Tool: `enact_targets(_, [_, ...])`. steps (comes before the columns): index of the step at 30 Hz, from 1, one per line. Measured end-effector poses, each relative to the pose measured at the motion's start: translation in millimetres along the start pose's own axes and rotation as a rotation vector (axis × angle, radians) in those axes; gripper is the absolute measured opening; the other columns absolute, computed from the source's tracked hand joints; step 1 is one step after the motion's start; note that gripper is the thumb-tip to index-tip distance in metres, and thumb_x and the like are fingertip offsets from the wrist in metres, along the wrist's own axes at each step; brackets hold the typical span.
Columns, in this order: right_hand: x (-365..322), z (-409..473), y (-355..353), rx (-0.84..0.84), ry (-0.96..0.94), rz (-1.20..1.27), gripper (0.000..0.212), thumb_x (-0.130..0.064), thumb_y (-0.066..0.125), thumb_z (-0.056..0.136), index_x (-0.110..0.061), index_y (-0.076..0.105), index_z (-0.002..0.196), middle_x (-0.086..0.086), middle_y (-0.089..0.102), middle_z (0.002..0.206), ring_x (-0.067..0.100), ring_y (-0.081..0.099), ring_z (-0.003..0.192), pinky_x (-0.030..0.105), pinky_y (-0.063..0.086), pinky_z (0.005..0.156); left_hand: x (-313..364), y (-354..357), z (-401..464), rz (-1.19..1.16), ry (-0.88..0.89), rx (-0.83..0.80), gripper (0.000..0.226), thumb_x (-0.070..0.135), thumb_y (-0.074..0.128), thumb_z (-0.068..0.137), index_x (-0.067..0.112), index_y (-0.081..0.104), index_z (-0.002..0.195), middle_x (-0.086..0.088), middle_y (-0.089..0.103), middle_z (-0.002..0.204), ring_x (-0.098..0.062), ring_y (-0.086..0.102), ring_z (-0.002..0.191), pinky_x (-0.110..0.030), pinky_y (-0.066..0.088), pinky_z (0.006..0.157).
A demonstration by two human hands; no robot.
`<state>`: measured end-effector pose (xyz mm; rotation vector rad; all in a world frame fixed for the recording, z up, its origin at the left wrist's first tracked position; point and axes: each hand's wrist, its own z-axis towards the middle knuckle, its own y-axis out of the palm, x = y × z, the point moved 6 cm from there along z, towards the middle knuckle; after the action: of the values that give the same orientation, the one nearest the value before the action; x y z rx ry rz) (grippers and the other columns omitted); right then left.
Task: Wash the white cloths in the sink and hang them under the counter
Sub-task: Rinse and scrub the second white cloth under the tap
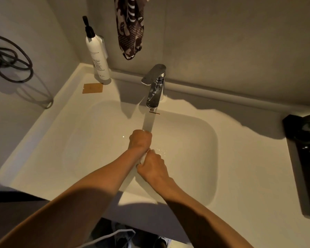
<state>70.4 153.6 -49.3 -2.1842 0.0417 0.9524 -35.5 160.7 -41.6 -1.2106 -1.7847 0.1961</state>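
Both fists are closed on a white cloth point(142, 159) in the middle of the sink point(200, 140): left hand point(140, 140) at 12 o'clock under the tap point(155, 86), right hand point(153, 169) at 6. Only a small part of the cloth shows. I think hard wringing under running water could splash over the rim onto the counter.

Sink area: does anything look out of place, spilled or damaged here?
Nothing stands out. Both fists, left hand and right hand, wring a white cloth over the sink below the faucet.
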Motion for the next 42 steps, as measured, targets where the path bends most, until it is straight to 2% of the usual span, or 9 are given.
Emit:
enact_targets(4, [0.7, -4.2, 17.2, -0.008, 0.001, -0.094, 0.046, -0.029, 0.058, 0.088, -0.009, 0.051, 0.129, 0.013, 0.067, 0.117, 0.036, 0.067, 0.101, 0.043, 0.056, 0.086, -18.8, -4.1, -0.1, 0.033, -0.017, 0.026, 0.032, 0.015, 0.045, 0.097, 0.003, 0.055, 0.069, -0.021, 0.070, 0.105, -0.037, 0.064, 0.102, -0.030, 0.040, 0.072])
enact_targets(6, [1.8, -6.0, 21.7, -0.026, 0.010, -0.132, 0.045, -0.026, 0.057, 0.088, -0.008, 0.050, 0.129, 0.014, 0.068, 0.117, 0.036, 0.067, 0.102, 0.042, 0.055, 0.086, -26.2, -5.2, 0.3, 0.039, -0.037, 0.032, 0.037, 0.012, 0.046, 0.096, 0.008, 0.047, 0.060, -0.016, 0.068, 0.087, -0.036, 0.062, 0.094, -0.030, 0.039, 0.071])
enact_targets(8, [1.2, -6.9, 24.7, -0.032, -0.004, -0.159, 0.043, -0.024, 0.057, 0.089, -0.008, 0.051, 0.129, 0.014, 0.068, 0.117, 0.036, 0.067, 0.103, 0.041, 0.054, 0.086, -30.3, -6.8, 0.2, 0.036, -0.058, 0.037, 0.037, 0.011, 0.046, 0.095, 0.008, 0.045, 0.058, -0.008, 0.056, 0.069, -0.030, 0.055, 0.083, -0.030, 0.037, 0.070])
enact_targets(12, [-1.3, -6.9, 27.4, -0.016, -0.023, -0.204, 0.041, -0.021, 0.053, 0.090, -0.005, 0.050, 0.128, 0.015, 0.069, 0.115, 0.037, 0.067, 0.101, 0.042, 0.054, 0.084, -32.9, -8.8, 1.8, 0.061, -0.059, 0.043, 0.038, 0.010, 0.045, 0.096, 0.008, 0.043, 0.058, -0.004, 0.048, 0.063, -0.027, 0.050, 0.080, -0.029, 0.035, 0.069])
enact_targets(26, [-1.2, -16.1, 32.7, -0.055, -0.002, -0.267, 0.051, -0.022, 0.056, 0.092, -0.006, 0.041, 0.138, 0.013, 0.068, 0.122, 0.034, 0.067, 0.107, 0.040, 0.053, 0.088, -44.5, -5.3, 7.9, 0.161, -0.053, -0.067, 0.041, 0.009, 0.041, 0.097, 0.007, 0.040, 0.056, -0.004, 0.043, 0.062, -0.024, 0.049, 0.074, -0.029, 0.033, 0.071])
enact_targets(32, [0.5, -20.5, 29.5, -0.076, 0.038, -0.238, 0.071, -0.022, 0.062, 0.089, -0.007, 0.025, 0.149, 0.014, 0.063, 0.128, 0.035, 0.063, 0.114, 0.040, 0.049, 0.091, -61.8, -7.8, 13.1, -0.413, -0.246, -0.332, 0.025, 0.013, 0.056, 0.084, 0.009, 0.045, 0.062, -0.005, 0.042, 0.042, -0.022, 0.040, 0.043, -0.034, 0.036, 0.065])
enact_targets(36, [6.1, -20.2, 23.6, -0.079, 0.141, 0.019, 0.077, -0.037, 0.067, 0.082, -0.011, 0.029, 0.144, 0.012, 0.063, 0.128, 0.035, 0.062, 0.114, 0.040, 0.051, 0.094, -67.3, -24.7, 13.3, -0.633, -0.233, -0.422, 0.036, 0.041, 0.073, 0.082, 0.008, 0.059, 0.087, -0.013, 0.064, 0.068, -0.027, 0.060, 0.067, -0.038, 0.049, 0.084])
enact_targets(40, [5.1, -23.0, 26.6, -0.069, 0.273, 0.332, 0.086, -0.048, 0.071, 0.075, -0.009, 0.033, 0.141, 0.011, 0.062, 0.129, 0.034, 0.064, 0.114, 0.037, 0.053, 0.092, -77.5, -26.8, -4.1, -0.466, -0.181, -0.617, 0.054, 0.061, 0.068, 0.082, 0.015, 0.071, 0.110, -0.012, 0.075, 0.104, -0.029, 0.071, 0.098, -0.047, 0.053, 0.098])
enact_targets(42, [1.7, -21.1, 35.1, -0.090, 0.364, 0.495, 0.091, -0.054, 0.069, 0.065, -0.014, 0.034, 0.139, 0.009, 0.065, 0.121, 0.030, 0.071, 0.096, 0.042, 0.061, 0.081, -83.5, -25.7, -17.9, -0.378, -0.172, -0.713, 0.053, 0.055, 0.067, 0.086, 0.014, 0.070, 0.119, -0.015, 0.074, 0.115, -0.030, 0.071, 0.105, -0.046, 0.056, 0.094])
